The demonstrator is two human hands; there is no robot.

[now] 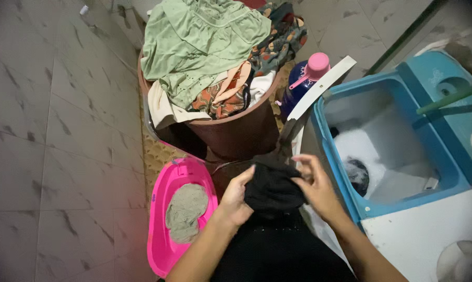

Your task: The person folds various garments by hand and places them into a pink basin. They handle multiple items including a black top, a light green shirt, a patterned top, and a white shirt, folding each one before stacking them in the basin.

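A black garment (271, 190) is bunched between both my hands, just in front of my body. My left hand (235, 197) grips its left side with the fingers curled into the cloth. On the right side my right hand (314, 183) pinches the fabric, some fingers spread. The cloth hangs down over my lap. Right of my hands is the open tub of a blue and white washing machine (403, 206), holding foamy water and a dark item (357, 175).
A brown bucket (236, 133) piled with clothes, a green garment (199, 44) on top, stands ahead. A pink basin (165, 230) with a grey cloth (185, 211) lies at my left. A blue bottle with a pink cap (305, 75) stands beside the machine. Grey marble floor tiles (53, 130) lie to the left.
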